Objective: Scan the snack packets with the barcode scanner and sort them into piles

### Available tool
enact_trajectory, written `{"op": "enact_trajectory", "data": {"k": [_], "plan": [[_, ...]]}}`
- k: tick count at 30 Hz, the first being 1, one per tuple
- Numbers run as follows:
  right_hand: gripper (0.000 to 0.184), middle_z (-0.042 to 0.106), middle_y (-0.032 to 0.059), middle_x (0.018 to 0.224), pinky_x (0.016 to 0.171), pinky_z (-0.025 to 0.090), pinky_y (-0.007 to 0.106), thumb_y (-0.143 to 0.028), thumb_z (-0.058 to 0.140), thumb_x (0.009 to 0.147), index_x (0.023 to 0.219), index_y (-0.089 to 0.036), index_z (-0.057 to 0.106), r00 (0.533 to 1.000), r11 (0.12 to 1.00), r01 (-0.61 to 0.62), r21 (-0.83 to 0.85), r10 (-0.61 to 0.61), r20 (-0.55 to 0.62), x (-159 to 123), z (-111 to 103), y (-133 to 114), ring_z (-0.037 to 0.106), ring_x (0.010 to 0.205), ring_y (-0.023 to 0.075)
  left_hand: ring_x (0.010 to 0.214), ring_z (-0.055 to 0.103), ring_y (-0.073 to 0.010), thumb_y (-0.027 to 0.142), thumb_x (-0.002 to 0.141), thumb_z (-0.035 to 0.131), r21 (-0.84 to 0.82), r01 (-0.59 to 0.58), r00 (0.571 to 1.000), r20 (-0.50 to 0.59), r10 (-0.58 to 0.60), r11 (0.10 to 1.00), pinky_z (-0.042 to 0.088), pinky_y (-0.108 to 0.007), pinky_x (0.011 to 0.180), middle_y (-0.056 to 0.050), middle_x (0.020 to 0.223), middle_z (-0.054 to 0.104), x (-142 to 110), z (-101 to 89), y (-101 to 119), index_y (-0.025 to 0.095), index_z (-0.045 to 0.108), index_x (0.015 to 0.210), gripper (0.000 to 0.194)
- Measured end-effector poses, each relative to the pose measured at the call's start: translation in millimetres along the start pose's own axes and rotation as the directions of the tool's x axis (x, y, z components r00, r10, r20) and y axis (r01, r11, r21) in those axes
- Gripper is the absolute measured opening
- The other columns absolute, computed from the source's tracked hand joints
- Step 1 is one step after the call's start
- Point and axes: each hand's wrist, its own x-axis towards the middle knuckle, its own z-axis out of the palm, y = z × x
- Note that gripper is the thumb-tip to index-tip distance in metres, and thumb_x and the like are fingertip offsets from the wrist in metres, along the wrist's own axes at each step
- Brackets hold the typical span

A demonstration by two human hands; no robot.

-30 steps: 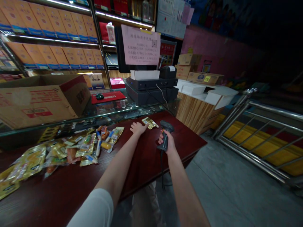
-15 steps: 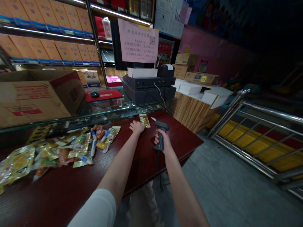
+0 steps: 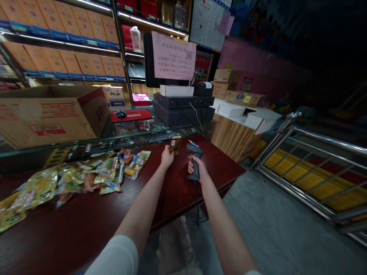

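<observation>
My left hand is closed on the lower left edge of a small gold-brown snack packet, tilted up so a white barcode label faces me. Wrapped around the grip of a dark grey barcode scanner is my right hand, and the scanner's head points left toward the packet without touching it. From the scanner's grip a black cable hangs over the table edge. Just behind the scanner head lies a red, white and blue wrapped stick. A pile of snack packets spreads over the dark red table on my left.
An open cardboard box stands on the glass counter at the left. Behind the table are a monitor with a pink sign and a black cash drawer. A metal railing runs along the right.
The packet lay gold side up under my left hand; now it is gripped and tilted up with its label side showing. The scanner stays in my right hand. The view has shifted slightly left.
</observation>
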Motion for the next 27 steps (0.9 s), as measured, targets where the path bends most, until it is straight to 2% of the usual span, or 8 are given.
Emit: {"op": "enact_trajectory", "data": {"k": [7,11,17,19,20,22,24,27], "plan": [[0.031,0.047,-0.0100,0.046,0.033,0.030,0.020,-0.039,0.074,0.068,0.083,-0.019,0.055,0.994,1.000,-0.002,0.007,0.001,0.113,2,-3,0,0.035,0.031,0.0058,0.102,0.068,-0.0261,0.017,0.086,0.058,0.025,0.001,1.000,0.020,-0.001,1.000,0.049,-0.034,0.086,-0.014,0.106,0.071,1,-0.5,-1,0.017,0.052,0.108,0.022],[0.028,0.047,-0.0097,0.046,0.033,0.030,0.021,-0.038,0.072,0.071,0.083,-0.019,0.056,0.987,1.000,-0.028,0.012,0.026,0.161,4,-6,2,0.035,0.030,0.0062,0.105,0.067,-0.0244,0.015,0.086,0.059,0.007,-0.021,1.000,0.008,0.021,1.000,0.048,-0.034,0.089,-0.013,0.110,0.071,1,0.6,-1,0.018,0.053,0.110,0.025],[0.031,0.048,-0.0092,0.048,0.034,0.030,0.021,-0.040,0.070,0.073,0.092,-0.019,0.057,0.994,1.000,-0.007,0.012,0.005,0.112,4,-8,5,0.037,0.031,0.0070,0.106,0.066,-0.0232,0.014,0.089,0.049,0.038,-0.030,0.999,-0.016,0.030,0.999,0.048,-0.034,0.089,-0.017,0.118,0.068,-8,-6.8,8,0.014,0.050,0.122,0.033],[0.033,0.048,-0.0086,0.048,0.035,0.031,0.022,-0.043,0.069,0.073,0.092,-0.019,0.057,0.998,0.999,0.037,-0.001,-0.037,0.050,3,-7,7,0.039,0.032,0.0078,0.108,0.065,-0.0261,0.015,0.089,0.046,0.090,-0.036,0.999,-0.018,0.038,0.995,0.046,-0.039,0.093,-0.019,0.119,0.067,-16,-25.8,10,0.012,0.051,0.126,0.037],[0.034,0.048,-0.0084,0.048,0.036,0.032,0.022,-0.045,0.069,0.072,0.091,-0.019,0.057,0.998,0.998,0.061,-0.014,-0.061,0.012,3,-7,8,0.039,0.033,0.0082,0.108,0.064,-0.0281,0.017,0.089,0.045,0.221,-0.066,0.998,-0.009,0.070,0.973,0.044,-0.042,0.096,-0.020,0.119,0.067,-22,-39.9,10,0.010,0.050,0.129,0.041],[0.035,0.050,-0.0071,0.048,0.039,0.035,0.023,-0.047,0.069,0.070,0.088,-0.019,0.058,0.992,0.993,0.105,-0.061,-0.110,-0.069,3,-8,7,0.043,0.036,0.0095,0.110,0.061,-0.0326,0.020,0.088,0.044,0.485,-0.122,0.986,-0.040,0.161,0.866,0.039,-0.050,0.099,-0.021,0.114,0.068,-36,-74.7,8,0.008,0.048,0.135,0.049],[0.035,0.058,-0.0035,0.055,0.044,0.040,0.024,-0.047,0.071,0.067,0.085,-0.019,0.061,0.975,0.979,0.139,-0.152,-0.162,-0.150,7,-9,1,0.051,0.045,0.0115,0.111,0.058,-0.0352,0.021,0.087,0.043,0.640,-0.166,0.967,-0.041,0.250,0.750,0.035,-0.056,0.100,-0.018,0.112,0.069,-50,-111.3,2,0.012,0.050,0.137,0.051],[0.032,0.068,0.0022,0.073,0.054,0.044,0.025,-0.042,0.073,0.062,0.082,-0.018,0.067,0.950,0.918,0.131,-0.375,-0.225,-0.218,24,-13,-19,0.060,0.064,0.0149,0.112,0.054,-0.0377,0.022,0.086,0.044,0.759,-0.134,0.959,-0.063,0.277,0.637,0.029,-0.059,0.104,-0.019,0.107,0.069,-69,-150.2,-15,0.012,0.067,0.111,0.035]]}}
